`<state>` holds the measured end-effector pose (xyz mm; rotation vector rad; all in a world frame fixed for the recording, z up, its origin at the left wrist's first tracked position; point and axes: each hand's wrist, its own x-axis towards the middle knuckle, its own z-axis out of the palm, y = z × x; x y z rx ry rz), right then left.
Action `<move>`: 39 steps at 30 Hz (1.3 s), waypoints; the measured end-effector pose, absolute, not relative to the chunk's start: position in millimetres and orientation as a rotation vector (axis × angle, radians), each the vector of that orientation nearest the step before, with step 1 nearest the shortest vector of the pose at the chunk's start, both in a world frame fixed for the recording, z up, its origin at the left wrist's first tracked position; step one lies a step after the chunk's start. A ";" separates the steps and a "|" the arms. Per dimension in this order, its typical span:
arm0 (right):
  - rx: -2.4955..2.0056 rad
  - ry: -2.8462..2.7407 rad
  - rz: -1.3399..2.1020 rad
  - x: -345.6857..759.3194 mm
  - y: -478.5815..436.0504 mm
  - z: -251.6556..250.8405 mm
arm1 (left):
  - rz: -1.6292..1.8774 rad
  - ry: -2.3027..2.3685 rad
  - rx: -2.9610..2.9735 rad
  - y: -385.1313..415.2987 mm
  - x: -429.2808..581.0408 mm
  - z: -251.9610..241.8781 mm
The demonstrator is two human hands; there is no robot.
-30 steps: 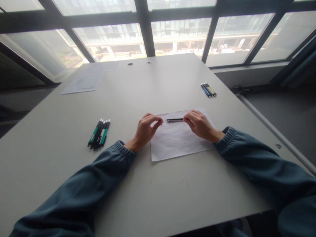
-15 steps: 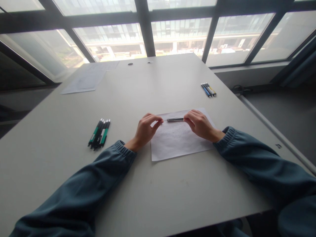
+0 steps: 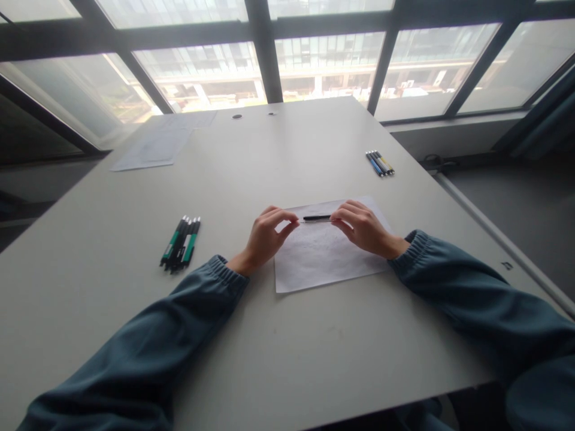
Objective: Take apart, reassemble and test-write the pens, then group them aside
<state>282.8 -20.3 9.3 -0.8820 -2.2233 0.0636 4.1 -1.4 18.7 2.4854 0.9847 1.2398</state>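
A sheet of white paper point(image 3: 323, 257) lies before me with a black pen barrel point(image 3: 316, 217) over its upper part. Just in front of the barrel runs a thin, light pen refill point(image 3: 315, 221), spanning the gap between my two hands. My left hand point(image 3: 268, 232) is closed, thumb and forefinger pinching the refill's left end. My right hand point(image 3: 362, 226) is closed too, its fingertips at the refill's right end. Those fingertips also hide the right end of the barrel; whether they touch it I cannot tell.
Several black-and-green pens point(image 3: 181, 244) lie bunched on the white table point(image 3: 251, 353) to the left. A small row of pens point(image 3: 380, 163) sits at the far right. More paper sheets point(image 3: 155, 143) lie at the back left, before the windows.
My right fingertips have shifted slightly left. The thin refill now shows apart from the dark barrel, stretching across to my left fingers; before, a silvery strip lay along the barrel.
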 end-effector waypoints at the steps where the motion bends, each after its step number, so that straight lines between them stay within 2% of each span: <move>1: -0.871 -2.223 0.072 282.6 -20.7 10.2 | 1.239 0.979 2.486 -1.3 4.2 18.5; 39: -0.820 -2.280 0.042 271.8 -31.3 19.7 | 1.236 0.794 2.484 -4.5 8.5 22.3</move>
